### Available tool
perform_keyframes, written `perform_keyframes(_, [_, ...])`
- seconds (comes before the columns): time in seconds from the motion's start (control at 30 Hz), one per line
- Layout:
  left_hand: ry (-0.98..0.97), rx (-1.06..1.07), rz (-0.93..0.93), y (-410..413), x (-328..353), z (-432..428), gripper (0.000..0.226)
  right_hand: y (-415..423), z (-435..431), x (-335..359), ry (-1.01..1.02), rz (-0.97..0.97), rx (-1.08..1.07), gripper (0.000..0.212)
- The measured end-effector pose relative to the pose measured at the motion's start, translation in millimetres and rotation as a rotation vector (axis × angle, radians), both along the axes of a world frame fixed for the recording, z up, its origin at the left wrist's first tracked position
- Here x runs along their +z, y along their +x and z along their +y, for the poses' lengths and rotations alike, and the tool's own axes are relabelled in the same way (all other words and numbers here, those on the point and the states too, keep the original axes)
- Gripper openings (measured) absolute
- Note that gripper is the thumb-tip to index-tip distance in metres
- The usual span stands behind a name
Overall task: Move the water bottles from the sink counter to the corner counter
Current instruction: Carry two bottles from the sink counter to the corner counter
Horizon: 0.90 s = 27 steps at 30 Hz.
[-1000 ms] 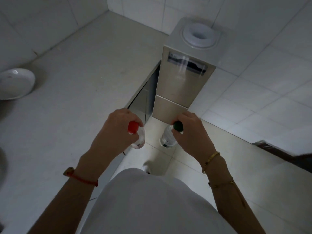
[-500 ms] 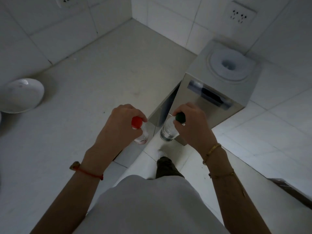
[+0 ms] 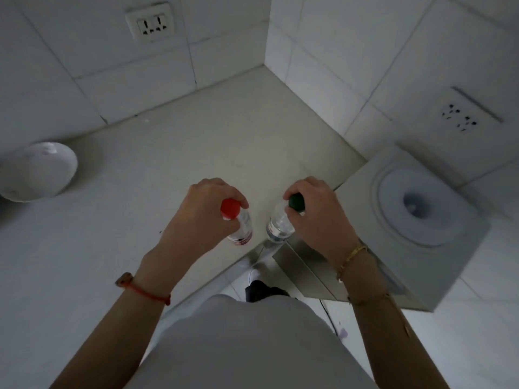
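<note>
My left hand (image 3: 202, 211) grips a clear water bottle with a red cap (image 3: 230, 209) by its neck, held upright above the front part of the corner counter (image 3: 219, 136). My right hand (image 3: 317, 214) grips a second clear bottle with a dark green cap (image 3: 296, 201) the same way. That bottle hangs over the counter's front right edge. The two bottles are side by side, a small gap apart. Whether their bases touch the counter cannot be told from above.
A white bowl (image 3: 39, 171) sits on the counter at the far left. A grey water dispenser (image 3: 415, 209) without a jug stands right of the counter. Tiled walls meet at the corner, each with a power socket (image 3: 151, 22). The floor shows below between counter and dispenser.
The view has swung up and toward the corner. Both hands have carried the bottles forward, from over the floor gap to over the counter's front edge.
</note>
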<state>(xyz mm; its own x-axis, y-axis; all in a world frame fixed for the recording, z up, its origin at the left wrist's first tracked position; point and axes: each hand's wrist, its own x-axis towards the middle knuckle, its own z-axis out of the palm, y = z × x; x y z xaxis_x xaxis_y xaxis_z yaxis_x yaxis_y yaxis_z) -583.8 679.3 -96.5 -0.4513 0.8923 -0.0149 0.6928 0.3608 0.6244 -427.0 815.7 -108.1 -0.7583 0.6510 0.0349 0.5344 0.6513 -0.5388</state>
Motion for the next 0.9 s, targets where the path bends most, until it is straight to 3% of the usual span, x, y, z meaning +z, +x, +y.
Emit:
perform_keyframes(0.4, [0.053, 0.153, 0.028, -55.6, 3.6, 130.1, 0.032, -84.1, 147.4, 9.1, 0.059, 0.007, 0.172, 0.016])
perform_keyframes(0.9, [0.003, 0.222, 0.089, -167.7, -0.8, 275.8, 0.031, -211.6, 292.8, 2.5, 0.059, 0.019, 0.18, 0.016])
